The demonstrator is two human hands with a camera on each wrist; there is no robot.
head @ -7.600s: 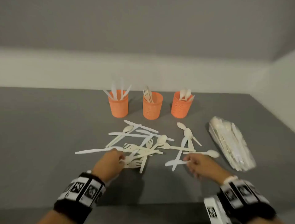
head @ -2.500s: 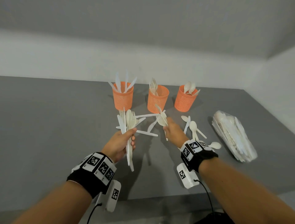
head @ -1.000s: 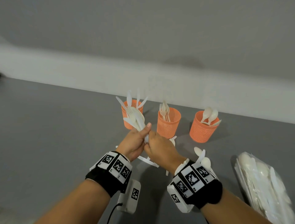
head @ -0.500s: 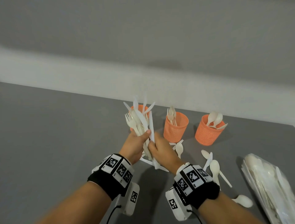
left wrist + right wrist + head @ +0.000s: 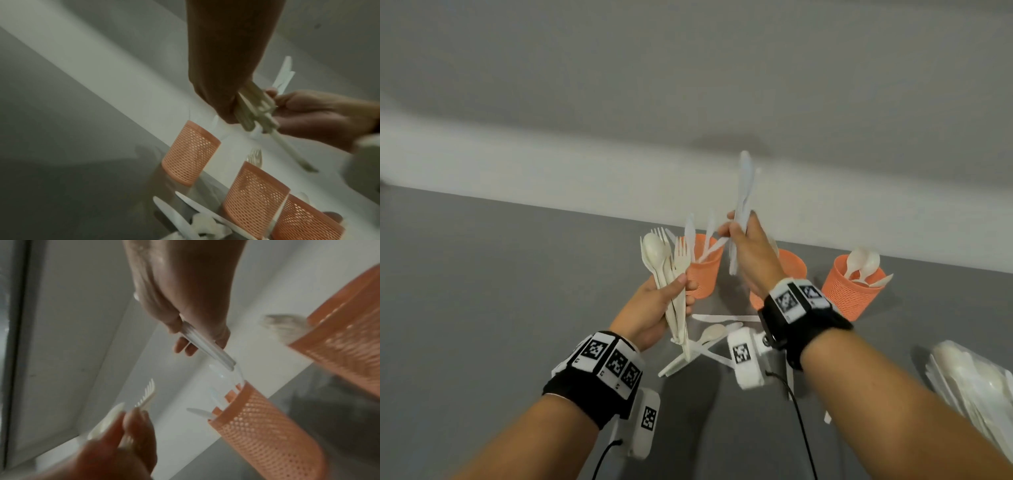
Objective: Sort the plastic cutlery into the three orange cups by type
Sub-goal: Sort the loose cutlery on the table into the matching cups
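Gripping flat white knives (image 5: 743, 192) — mesh cup (image 5: 703, 270)

Three orange cups (image 5: 703, 270) stand on the table, two hands are in view, the left hand (image 5: 654, 310) and the right hand (image 5: 751, 255), one clear bag of cutlery (image 5: 972, 383) lies at the right, and the loose cutlery pieces overlap too much to count.

Black wristbands (image 5: 599, 377) with square-code tags
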